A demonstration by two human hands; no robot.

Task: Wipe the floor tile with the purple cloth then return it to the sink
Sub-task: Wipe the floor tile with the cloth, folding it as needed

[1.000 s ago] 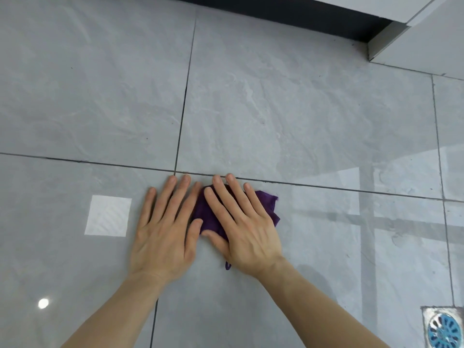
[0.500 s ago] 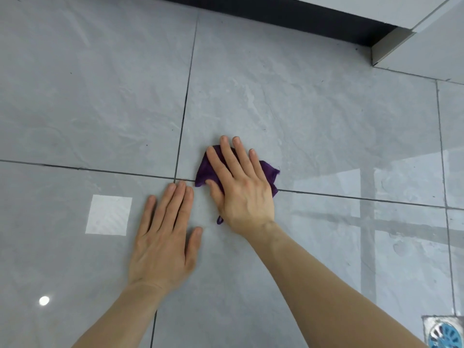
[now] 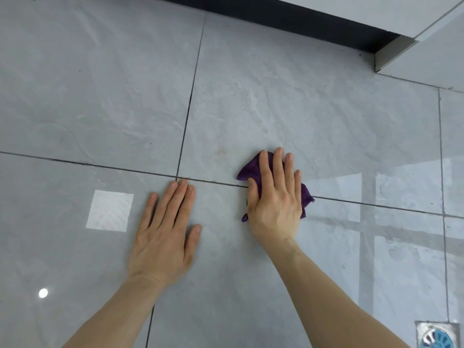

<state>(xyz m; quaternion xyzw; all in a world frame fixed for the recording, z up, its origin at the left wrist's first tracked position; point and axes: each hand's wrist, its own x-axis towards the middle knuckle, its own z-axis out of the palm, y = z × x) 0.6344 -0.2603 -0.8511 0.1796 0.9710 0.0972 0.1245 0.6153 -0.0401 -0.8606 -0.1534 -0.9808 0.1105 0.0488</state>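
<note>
Moved since half a second ago: right hand [image 3: 275, 197] and purple cloth [image 3: 253, 167] have slid rightward along the grout line [image 3: 213, 182]; left hand [image 3: 164, 232] has stayed planted.
Cloth position: crumpled flat on the floor tile [image 3: 313, 121], straddling the grout line, almost wholly under the right palm.
Cloth direction: long axis runs from far-left to near-right; one corner juts out past the little-finger side.
Nearer hand: right, lying on it; left sits well apart to the left.
Hands: both spread flat, fingers extended; right presses the cloth rather than gripping it, left bears bare on the floor.
Step, judged: mid-wipe; sink not in view.
</note>
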